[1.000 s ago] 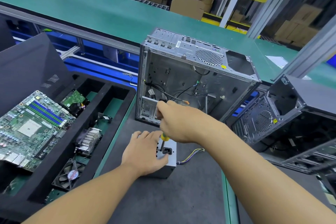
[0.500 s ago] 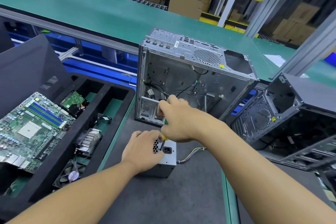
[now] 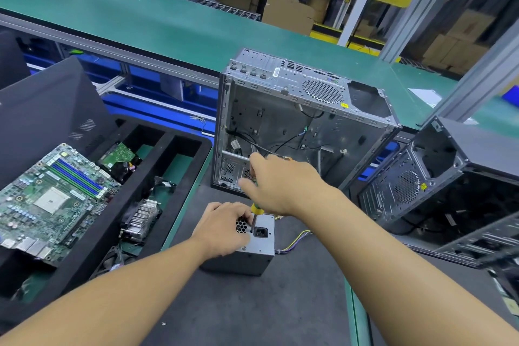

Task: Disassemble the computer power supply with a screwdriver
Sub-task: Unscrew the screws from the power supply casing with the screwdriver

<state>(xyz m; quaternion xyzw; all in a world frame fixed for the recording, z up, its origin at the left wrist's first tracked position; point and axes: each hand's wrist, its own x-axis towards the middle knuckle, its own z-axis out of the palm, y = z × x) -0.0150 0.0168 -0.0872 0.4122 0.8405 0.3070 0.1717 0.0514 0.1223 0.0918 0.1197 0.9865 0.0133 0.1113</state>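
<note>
A grey metal power supply stands on the dark mat, its top face showing a black socket and a vent grille. Coloured wires trail from its right side. My left hand rests on the top face over the grille, fingers curled at the shaft. My right hand grips the handle of a screwdriver, which stands upright with its tip on the top face beside the socket. Only the yellow-green collar and the shaft show below my fist.
An empty open computer case stands just behind the power supply. A second case lies at the right. A black foam tray at the left holds a motherboard, a heatsink and a fan. A green conveyor belt runs behind.
My left hand has slid left on the top face, uncovering more of the socket and grille. My right hand stays on the screwdriver and has shifted slightly.
</note>
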